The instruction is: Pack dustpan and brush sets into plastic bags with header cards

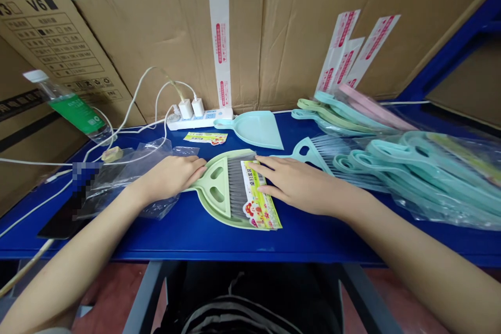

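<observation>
1. Resting flat: left hand (170, 180), fingers spread open, on the pale green dustpan (213, 193), no closed grip.
2. Spreading open: right hand (297, 182) across the paper label (262, 211) and grey brush bristles (237, 188), nothing clasped.
3. Lying mid-front: dustpan on the blue workbench (156, 242), teal dustpan (254, 128) beyond.
</observation>
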Tool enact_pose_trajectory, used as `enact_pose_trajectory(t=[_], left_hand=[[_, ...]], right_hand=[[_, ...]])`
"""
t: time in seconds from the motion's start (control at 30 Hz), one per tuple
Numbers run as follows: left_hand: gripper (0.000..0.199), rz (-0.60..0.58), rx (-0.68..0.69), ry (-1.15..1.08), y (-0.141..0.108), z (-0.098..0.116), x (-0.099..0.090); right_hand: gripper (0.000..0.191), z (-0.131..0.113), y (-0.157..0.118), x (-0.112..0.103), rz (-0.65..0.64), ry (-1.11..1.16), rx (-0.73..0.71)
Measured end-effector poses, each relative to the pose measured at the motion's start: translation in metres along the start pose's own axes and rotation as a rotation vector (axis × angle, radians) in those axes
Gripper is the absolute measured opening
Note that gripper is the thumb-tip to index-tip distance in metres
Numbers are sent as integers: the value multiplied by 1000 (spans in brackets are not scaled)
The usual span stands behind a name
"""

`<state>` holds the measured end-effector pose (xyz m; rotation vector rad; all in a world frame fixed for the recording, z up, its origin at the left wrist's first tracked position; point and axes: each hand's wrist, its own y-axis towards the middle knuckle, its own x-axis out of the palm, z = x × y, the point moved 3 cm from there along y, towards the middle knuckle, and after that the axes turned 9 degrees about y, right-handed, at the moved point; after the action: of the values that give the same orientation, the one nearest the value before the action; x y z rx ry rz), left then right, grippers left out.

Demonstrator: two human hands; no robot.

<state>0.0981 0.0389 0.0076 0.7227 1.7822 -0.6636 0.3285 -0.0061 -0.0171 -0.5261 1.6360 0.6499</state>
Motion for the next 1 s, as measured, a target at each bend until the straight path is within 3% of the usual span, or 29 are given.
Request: enact_pose_trajectory(t=[0.63,1.0], left_hand=[[48,23,3,9,-1,-1,-1],[50,-7,-16,-9,1,1,-1]], right_hand=[[45,0,-3,-1,48,24,-10],[47,-5,-2,-5,-11,19,24]])
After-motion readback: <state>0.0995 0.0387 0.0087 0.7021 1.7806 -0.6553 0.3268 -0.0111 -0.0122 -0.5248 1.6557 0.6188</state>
